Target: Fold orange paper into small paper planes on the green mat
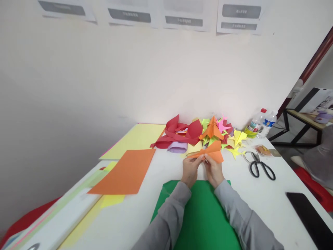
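Note:
An orange paper airplane is held up between my two hands, its narrow nose pointing left and its wings spreading to the right. My left hand pinches its lower edge near the middle. Close beside it, my right hand grips the same underside fold with thumb and fingers. Beneath my forearms lies a green sheet on the white table. Behind the airplane rises a pile of folded paper, with another orange paper airplane on top and red curled paper pieces to its left.
To the left lie an orange sheet and pale yellow sheets. Black-handled scissors, a wrapped snack and two bottles stand or lie at right. A black flat object is near the right edge. The wall closes off the back.

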Action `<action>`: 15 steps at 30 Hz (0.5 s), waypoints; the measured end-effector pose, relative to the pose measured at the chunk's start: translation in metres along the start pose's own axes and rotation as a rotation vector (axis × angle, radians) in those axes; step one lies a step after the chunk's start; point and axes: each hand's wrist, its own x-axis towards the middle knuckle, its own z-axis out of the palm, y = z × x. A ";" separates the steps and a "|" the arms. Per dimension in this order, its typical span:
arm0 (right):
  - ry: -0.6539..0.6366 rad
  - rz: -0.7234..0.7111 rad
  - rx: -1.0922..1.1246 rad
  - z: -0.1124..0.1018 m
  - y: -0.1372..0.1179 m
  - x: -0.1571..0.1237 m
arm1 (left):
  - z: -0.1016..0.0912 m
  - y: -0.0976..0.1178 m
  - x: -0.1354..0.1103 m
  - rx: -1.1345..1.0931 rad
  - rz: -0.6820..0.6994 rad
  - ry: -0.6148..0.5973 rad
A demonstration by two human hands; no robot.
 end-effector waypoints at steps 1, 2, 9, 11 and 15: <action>0.011 0.023 0.022 -0.005 0.004 0.003 | -0.003 -0.005 0.002 0.002 -0.015 -0.009; 0.009 0.042 0.042 -0.010 0.008 0.006 | -0.005 -0.009 0.004 0.006 -0.030 -0.017; 0.060 0.136 0.070 -0.032 0.017 0.019 | -0.012 -0.025 0.013 0.010 -0.113 -0.043; 0.068 0.144 0.070 -0.033 0.017 0.020 | -0.014 -0.027 0.014 0.014 -0.124 -0.038; 0.076 0.144 0.068 -0.032 0.018 0.020 | -0.016 -0.030 0.016 0.031 -0.128 -0.008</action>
